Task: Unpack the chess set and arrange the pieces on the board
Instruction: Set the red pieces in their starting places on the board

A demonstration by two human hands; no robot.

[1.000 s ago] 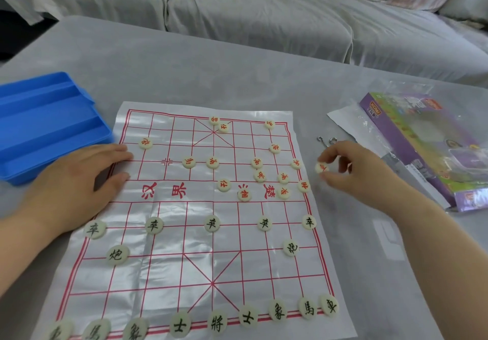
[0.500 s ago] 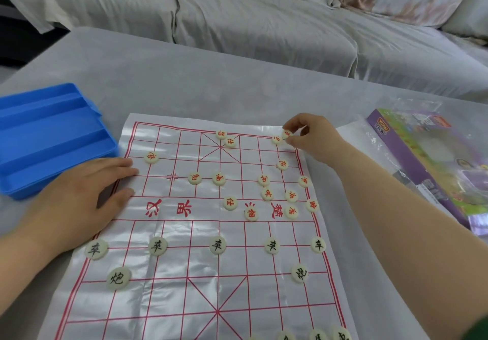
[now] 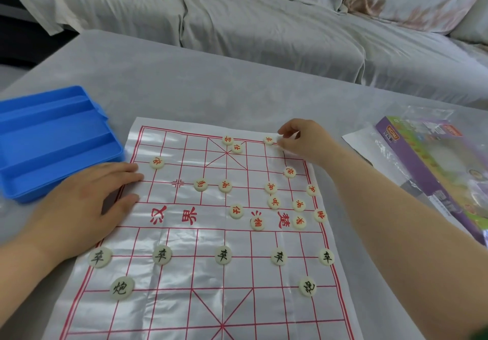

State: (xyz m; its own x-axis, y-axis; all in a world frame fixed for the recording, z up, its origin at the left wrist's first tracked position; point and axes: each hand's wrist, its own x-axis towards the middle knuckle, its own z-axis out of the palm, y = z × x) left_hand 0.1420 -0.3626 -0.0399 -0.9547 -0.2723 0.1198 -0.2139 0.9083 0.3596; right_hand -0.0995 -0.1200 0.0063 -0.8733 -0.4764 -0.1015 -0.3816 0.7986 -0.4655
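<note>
**Right hand at the board's far corner, left hand pinning the sheet**

We see the right hand (image 3: 306, 141) right of centre in the upper half, fingers curled tight over the corner of the board (image 3: 184, 300), just right of a red piece (image 3: 268, 140). Whether it pinches another disc we cannot tell. The loose red pieces (image 3: 273, 202) lie below it, centre right, nearer this hand than the left; round discs, they have no long axis. The left hand (image 3: 79, 207) lies flat, fingers straight, on the sheet's left edge. Black pieces (image 3: 223, 255) stand in rows lower down. The board is a creased glossy sheet on a grey table (image 3: 184, 81), with a tray (image 3: 52, 134) left, a box (image 3: 422, 170) right and a sofa (image 3: 264, 23) above.
</note>
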